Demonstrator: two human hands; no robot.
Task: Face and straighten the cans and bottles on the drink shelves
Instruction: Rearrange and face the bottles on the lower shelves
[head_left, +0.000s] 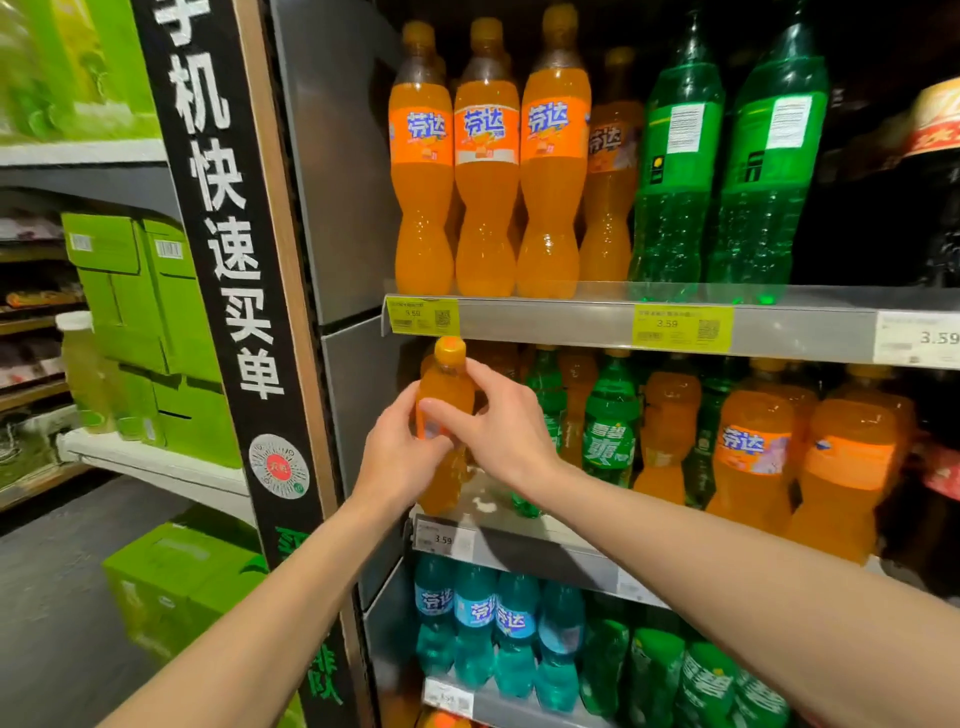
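A small orange soda bottle (445, 384) with a yellow cap stands at the left end of the middle shelf (524, 525). Both hands hold it. My left hand (397, 457) grips its lower body from the left, covering the label. My right hand (501, 423) wraps its upper body from the right, thumb across the front. Beside it on the same shelf stand green soda bottles (610, 431) and more orange bottles (753, 447), some with labels turned sideways.
The top shelf holds tall orange bottles (485, 156) facing front and green bottles (675, 156) showing their backs. Blue bottles (475, 618) fill the shelf below. A black signboard (228, 260) edges the unit on the left, with green cartons (156, 322) beyond.
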